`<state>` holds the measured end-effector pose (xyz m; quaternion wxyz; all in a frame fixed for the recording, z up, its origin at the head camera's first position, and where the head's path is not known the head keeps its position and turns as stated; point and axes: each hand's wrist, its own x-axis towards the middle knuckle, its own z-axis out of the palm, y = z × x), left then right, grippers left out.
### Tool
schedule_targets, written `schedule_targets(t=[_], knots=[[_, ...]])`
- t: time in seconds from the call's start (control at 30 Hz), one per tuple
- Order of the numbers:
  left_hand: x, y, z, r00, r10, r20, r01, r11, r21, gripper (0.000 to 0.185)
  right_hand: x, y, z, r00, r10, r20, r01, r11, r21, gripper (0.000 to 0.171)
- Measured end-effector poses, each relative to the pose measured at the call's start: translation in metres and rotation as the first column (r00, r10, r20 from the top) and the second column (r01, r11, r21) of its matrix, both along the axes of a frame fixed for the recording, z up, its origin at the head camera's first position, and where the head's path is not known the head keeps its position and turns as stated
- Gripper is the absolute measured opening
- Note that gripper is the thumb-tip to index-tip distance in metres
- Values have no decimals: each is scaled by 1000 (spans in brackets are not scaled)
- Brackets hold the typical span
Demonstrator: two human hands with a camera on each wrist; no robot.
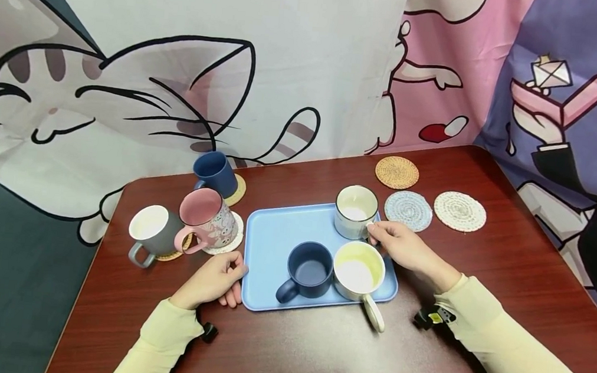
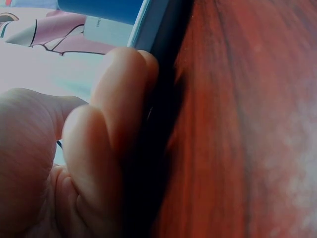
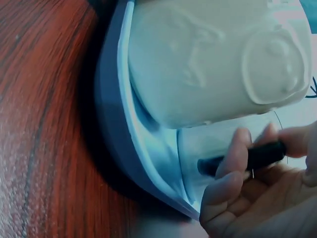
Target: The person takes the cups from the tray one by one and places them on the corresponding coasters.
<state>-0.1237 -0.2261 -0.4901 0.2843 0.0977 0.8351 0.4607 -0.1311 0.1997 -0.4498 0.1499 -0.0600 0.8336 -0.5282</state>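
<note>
A light grey mug (image 1: 355, 211) with a dark rim stands in the far right corner of a blue tray (image 1: 272, 237) on the table (image 1: 509, 270). Its dark handle (image 3: 247, 157) is pinched by the right hand (image 1: 398, 246), the fingers (image 3: 233, 163) being curled round it in the right wrist view, so this grip is closed on the handle. On the near part of the tray, a dark blue mug (image 1: 308, 270) and a cream mug (image 1: 359, 271) are set just beside each other, the cream mug's handle reaching over the near edge. The left hand (image 1: 216, 279) is laid on the table at the tray's left edge, its loosely curled fingers (image 2: 124, 99) pressed against the rim; nothing is held in that grip. To the left of the tray, a grey mug (image 1: 151, 234), a pink mug (image 1: 206, 216) and a blue mug (image 1: 215, 173) are seen on coasters. To the far right, three woven coasters (image 1: 408, 210) are laid bare.
</note>
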Motion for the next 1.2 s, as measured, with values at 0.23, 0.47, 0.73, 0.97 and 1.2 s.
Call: schedule_targets(t=[0.23,0.47,0.73,0.97,1.2], knots=[[0,1,-2,999,-18,-34,18,1000,9,26,-1,3,3,997,-67,32,68,997,-31,41],[0,1,-1,999,-21,-37,21,1000,15,27,-4,5,1,993,-112,40,114,992,-49,39],[-1,0,-3,999,-17,-34,17,1000,8,28,-7,8,6,990,-129,58,133,988,-78,38],[-2,-1,-4,999,-23,-36,23,1000,11,28,-11,15,14,987,-148,60,156,974,-165,36],[-1,-1,-4,999,-18,-34,19,1000,12,28,-22,28,28,977,-209,29,211,958,-194,37]])
